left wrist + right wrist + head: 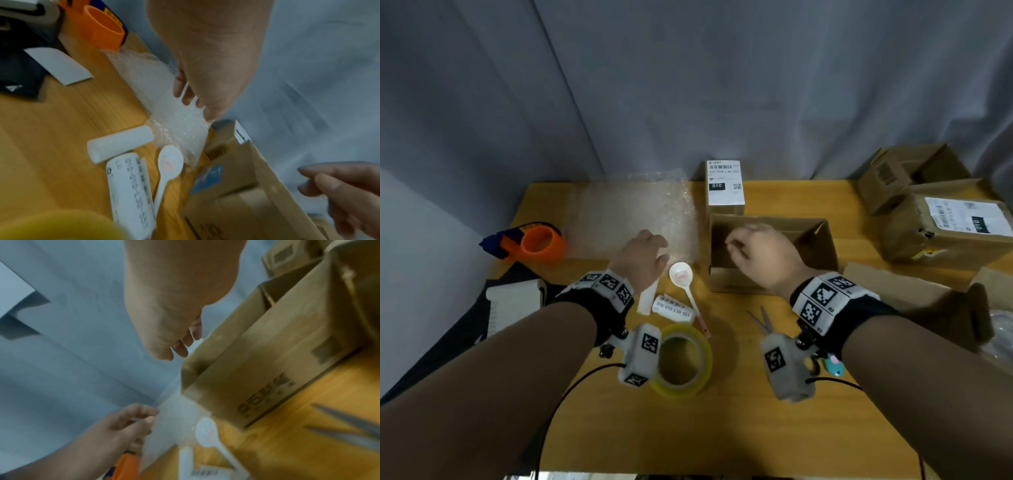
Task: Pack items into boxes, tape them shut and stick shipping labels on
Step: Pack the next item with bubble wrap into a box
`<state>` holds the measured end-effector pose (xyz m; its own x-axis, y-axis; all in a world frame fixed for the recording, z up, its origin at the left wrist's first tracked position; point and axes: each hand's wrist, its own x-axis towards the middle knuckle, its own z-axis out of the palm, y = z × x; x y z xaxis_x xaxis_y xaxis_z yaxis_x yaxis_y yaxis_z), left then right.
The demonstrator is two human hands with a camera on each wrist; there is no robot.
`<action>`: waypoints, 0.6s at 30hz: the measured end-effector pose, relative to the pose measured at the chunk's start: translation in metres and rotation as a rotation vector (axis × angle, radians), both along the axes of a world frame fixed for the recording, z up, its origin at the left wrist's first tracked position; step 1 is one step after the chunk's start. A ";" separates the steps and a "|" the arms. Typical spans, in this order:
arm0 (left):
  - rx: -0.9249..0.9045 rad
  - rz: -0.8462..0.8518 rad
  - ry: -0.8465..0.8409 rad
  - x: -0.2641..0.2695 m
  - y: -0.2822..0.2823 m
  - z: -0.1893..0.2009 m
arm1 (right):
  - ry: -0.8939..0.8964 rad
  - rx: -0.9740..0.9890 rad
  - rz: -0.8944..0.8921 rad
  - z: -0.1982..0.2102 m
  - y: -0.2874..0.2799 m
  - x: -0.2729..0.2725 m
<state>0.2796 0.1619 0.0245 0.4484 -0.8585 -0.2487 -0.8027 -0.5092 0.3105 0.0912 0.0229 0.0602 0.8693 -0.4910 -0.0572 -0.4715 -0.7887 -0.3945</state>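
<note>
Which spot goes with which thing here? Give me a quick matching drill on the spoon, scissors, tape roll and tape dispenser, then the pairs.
Things:
1. spoon
2. scissors
3. yellow tape roll
4. orange tape dispenser

Places:
A. far left of the table
B. under the left wrist camera
C. near the right wrist
D. just left of the open box

Pairs: 1-D, 2-C, 3-B, 4-A

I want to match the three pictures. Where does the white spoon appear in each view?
Head: the white spoon lies on the table at centre, bowl between the left hand and the open cardboard box.
Left wrist: spoon at lower centre, beside the rolled label.
Right wrist: spoon at bottom centre, blurred.
Shared landmark: the open cardboard box, next to the spoon's bowl in all three.
</note>
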 end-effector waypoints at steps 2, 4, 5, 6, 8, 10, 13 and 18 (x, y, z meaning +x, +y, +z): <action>0.084 0.031 0.002 0.016 0.005 -0.009 | -0.035 0.057 0.056 0.000 0.019 0.019; 0.140 0.026 -0.005 0.025 0.008 -0.019 | -0.010 0.079 0.131 -0.008 0.039 0.037; 0.160 0.005 -0.008 0.029 0.009 -0.023 | 0.032 0.058 0.167 -0.012 0.047 0.045; 0.168 -0.025 -0.007 0.033 0.008 -0.028 | 0.100 0.008 0.201 -0.017 0.052 0.054; 0.170 -0.075 0.018 0.045 0.000 -0.034 | 0.298 -0.121 0.239 -0.022 0.053 0.072; 0.155 -0.097 0.022 0.056 -0.011 -0.035 | 0.461 -0.183 0.223 -0.021 0.046 0.085; 0.168 -0.090 0.012 0.071 -0.024 -0.042 | 0.624 -0.221 0.179 -0.024 0.036 0.104; 0.276 -0.098 0.012 0.085 -0.025 -0.067 | 0.726 -0.095 0.106 -0.055 0.049 0.114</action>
